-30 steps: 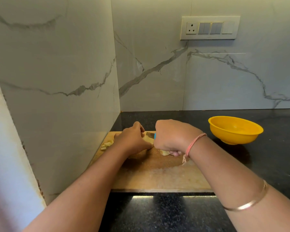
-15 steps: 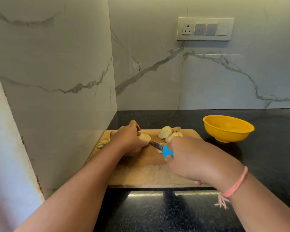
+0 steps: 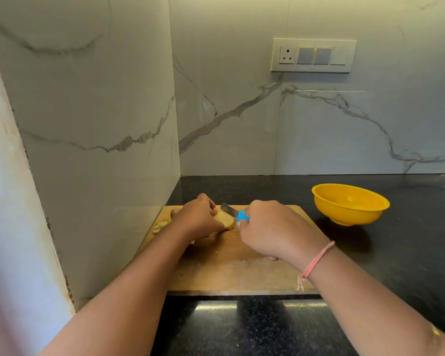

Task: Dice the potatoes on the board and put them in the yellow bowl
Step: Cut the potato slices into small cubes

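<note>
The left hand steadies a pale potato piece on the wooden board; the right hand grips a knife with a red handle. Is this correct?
The colour is wrong: the head view shows a blue-handled knife. The left hand steadies the pale potato piece on the wooden board; the right hand grips that knife.

Home kitchen: black granite counter (image 3: 409, 253), marble backsplash (image 3: 319, 129).
</note>
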A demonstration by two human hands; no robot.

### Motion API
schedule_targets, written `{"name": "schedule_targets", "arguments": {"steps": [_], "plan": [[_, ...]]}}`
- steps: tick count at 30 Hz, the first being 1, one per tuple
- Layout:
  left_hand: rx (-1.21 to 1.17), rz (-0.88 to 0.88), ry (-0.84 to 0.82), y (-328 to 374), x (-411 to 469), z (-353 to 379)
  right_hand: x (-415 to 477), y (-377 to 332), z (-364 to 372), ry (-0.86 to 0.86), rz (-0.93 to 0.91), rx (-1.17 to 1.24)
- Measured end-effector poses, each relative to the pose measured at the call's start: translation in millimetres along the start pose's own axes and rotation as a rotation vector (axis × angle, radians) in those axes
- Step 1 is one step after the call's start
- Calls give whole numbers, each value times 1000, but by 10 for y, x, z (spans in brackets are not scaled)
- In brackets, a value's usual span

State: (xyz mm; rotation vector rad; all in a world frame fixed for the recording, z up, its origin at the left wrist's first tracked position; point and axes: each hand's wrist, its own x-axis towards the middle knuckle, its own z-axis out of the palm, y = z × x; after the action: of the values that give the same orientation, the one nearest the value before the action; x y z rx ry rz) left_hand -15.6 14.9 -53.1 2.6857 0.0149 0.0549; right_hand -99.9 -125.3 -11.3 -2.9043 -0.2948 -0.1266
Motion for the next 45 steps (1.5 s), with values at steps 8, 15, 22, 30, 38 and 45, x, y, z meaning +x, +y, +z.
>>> {"name": "schedule_targets", "arguments": {"steps": [8,15,22,30,38,45], "plan": [[55,23,26,4,24,18,142,-178,-14,-46,-32,-110],[175,59,89,9,-37,49,105,-160,14,-73,-63,-185],[154,70,87,-15,-86,60,-137,-38,42,-95,-69,-153],[156,70,87,-11,-112,68,-374,118,69,-60,-90,-181],[98,81,152,-40,-141,57,-383,112,-91,-40,-37,-98],[8,22,94,-46,-86,18,-54,7,-35,4,-20,-48]]}}
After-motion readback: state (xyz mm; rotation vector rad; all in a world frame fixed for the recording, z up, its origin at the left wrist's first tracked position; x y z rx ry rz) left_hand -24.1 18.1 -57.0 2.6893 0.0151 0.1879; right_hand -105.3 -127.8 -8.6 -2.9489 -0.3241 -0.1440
